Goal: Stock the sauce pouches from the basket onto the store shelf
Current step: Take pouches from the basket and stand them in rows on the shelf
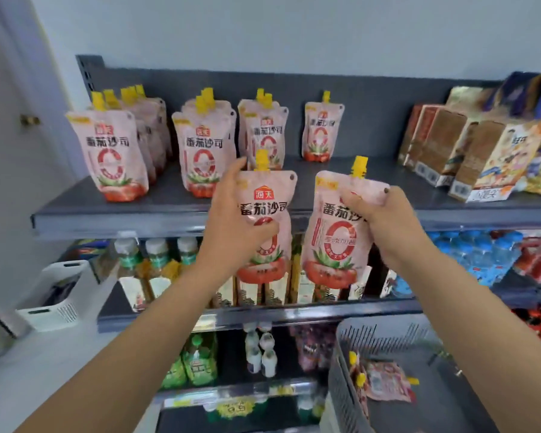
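The left hand (231, 210) grips one pouch (264, 195), the right hand (388, 223) a second pouch (334, 239). Stocked rows (202, 151) stand beyond them; a few pouches (384, 381) wait in the basket (350, 339) below.

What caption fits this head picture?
Left hand and right hand each hold a sauce pouch before the shelf; more in the basket.

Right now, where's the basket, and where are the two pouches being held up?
basket (339, 385): head view, on its slatted left wall.
left pouch (263, 195): head view, on the red logo near its top.
right pouch (336, 239): head view, inside the big red ring on its front.
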A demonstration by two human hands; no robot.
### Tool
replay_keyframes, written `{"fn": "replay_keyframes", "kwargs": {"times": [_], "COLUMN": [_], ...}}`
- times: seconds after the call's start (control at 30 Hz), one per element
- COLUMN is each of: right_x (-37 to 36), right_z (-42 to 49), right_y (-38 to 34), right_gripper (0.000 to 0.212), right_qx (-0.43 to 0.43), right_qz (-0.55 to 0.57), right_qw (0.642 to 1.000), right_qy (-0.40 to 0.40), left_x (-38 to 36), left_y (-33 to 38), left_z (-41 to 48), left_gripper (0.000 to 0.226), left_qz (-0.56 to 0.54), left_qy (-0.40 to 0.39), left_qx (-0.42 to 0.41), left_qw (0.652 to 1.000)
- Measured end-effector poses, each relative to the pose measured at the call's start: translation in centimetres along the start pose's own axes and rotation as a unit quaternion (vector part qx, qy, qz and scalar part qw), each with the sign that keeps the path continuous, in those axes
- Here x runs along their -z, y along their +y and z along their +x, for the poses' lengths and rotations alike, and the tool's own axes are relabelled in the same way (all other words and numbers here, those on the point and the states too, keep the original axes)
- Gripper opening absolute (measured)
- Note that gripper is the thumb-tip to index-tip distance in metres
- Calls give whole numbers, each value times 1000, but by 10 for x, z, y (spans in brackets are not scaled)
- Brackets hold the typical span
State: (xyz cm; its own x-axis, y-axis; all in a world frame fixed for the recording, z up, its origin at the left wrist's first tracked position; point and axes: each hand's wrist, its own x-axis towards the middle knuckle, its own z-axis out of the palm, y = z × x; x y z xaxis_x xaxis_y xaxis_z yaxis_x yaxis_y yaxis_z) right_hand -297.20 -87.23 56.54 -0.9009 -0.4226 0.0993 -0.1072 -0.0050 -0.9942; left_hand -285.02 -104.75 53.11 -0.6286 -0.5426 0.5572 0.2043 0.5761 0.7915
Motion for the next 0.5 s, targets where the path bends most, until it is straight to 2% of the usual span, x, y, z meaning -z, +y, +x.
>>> {"fn": "replay_keyframes", "kwargs": {"times": [0.17,0.27,0.3,0.4,0.5], "right_x": [-16,-19,-20,-23,-26], "right_z": [39,71,81,109,134], "right_y": [-31,-42,-45,-48,-44], "right_gripper": [40,13,15,41,47], "right_qx": [60,101,106,103,99], "right_qz": [8,23,28,35,36], "right_qw": [998,994,993,992,992], "right_qy": [-31,-43,-45,-58,-72], "left_x": [4,-8,-13,-29,-43], "left_y": [12,10,8,-3,-22], "left_z": [62,102,114,142,162], "left_gripper": [100,100,99,99,99], "left_qz": [-21,-19,-13,6,44], "left_qy": [51,80,86,86,96], "left_qx": [-47,-71,-78,-73,-72], "left_qw": [997,994,993,994,992]}}
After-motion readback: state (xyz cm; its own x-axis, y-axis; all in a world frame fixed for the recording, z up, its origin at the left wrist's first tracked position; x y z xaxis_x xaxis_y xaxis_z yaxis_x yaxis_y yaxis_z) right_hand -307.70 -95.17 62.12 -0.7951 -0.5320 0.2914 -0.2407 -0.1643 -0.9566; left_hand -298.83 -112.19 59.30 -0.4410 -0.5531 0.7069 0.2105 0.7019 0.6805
